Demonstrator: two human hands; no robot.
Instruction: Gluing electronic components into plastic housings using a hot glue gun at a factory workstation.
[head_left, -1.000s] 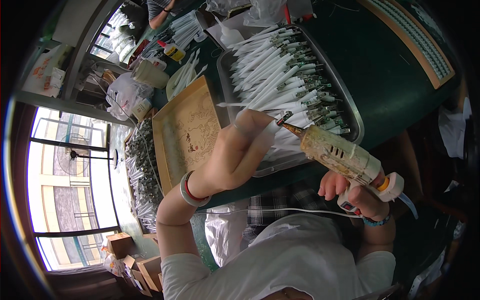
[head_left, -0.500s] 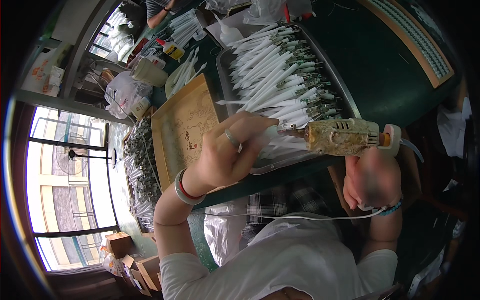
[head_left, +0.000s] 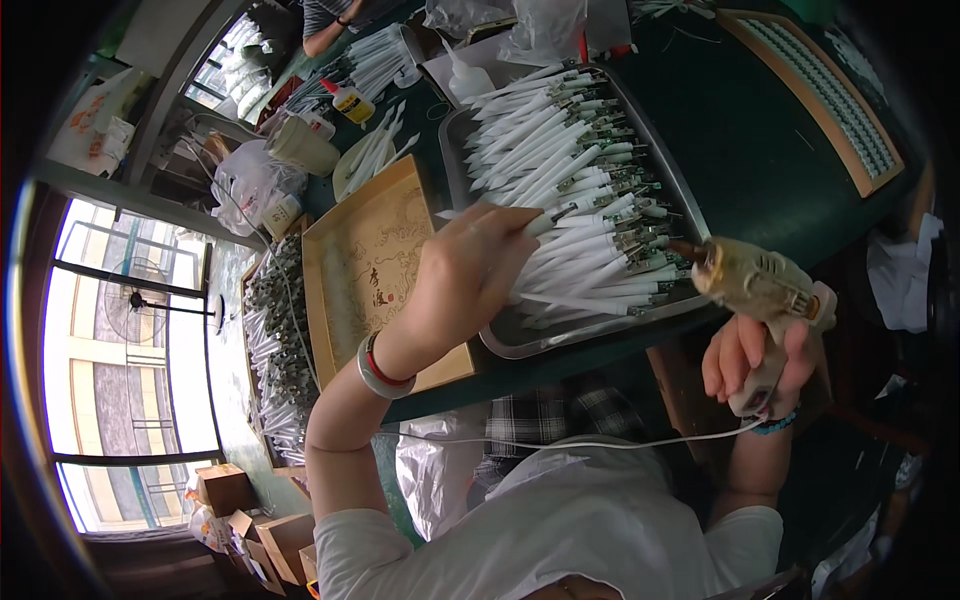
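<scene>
My left hand (head_left: 472, 262) is closed around a white pen-like stick (head_left: 541, 224), its dark metal end sticking out past my fingertips. My hand is over the left side of a metal tray (head_left: 454, 165). Rows of similar white sticks (head_left: 545, 135) with small metal and circuit parts on their right ends fill that tray. In my right hand (head_left: 728, 358) is a worn hot glue gun (head_left: 758, 278), gripped by its handle to the right of the tray. Its nozzle points left, apart from the held stick. A white cord runs from its handle base.
An open gold-coloured box (head_left: 345, 260) stands left of the tray. Behind it are a yellow-labelled glue bottle (head_left: 350, 102), loose white sticks (head_left: 375, 150) and a squeeze bottle (head_left: 467, 80). A long strip board (head_left: 815, 95) lies far right. Another person's arm (head_left: 325, 38) shows at the back.
The glue gun has swung down and right, its nozzle drawing away from my left hand. My left hand has shifted slightly with the stick still in it.
</scene>
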